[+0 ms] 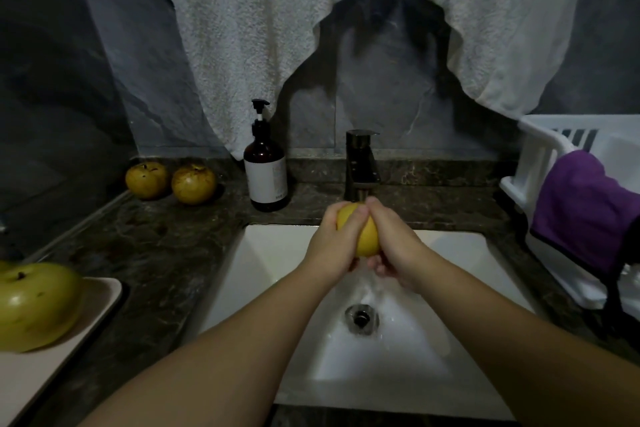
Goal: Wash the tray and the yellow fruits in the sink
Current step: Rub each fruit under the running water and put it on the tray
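Four yellow fruits show. One large fruit (pixel 36 305) sits on the single beige tray (pixel 100 302) at the far left of the dark counter (pixel 162 253). Two fruits, one (pixel 146 179) beside the other (pixel 193 183), rest near the wall, left of one brown pump bottle (pixel 265 174). The fourth fruit (pixel 360 236) is held over the white sink (pixel 270 253) below the one dark faucet (pixel 360 163), water running under it. The left hand (pixel 334 253) curls its fingers round the fruit's left side; the right hand (pixel 393 246) wraps the right side, both forearms reaching forward. One white rack (pixel 540 149) with one purple cloth (pixel 585 208) stands at right.
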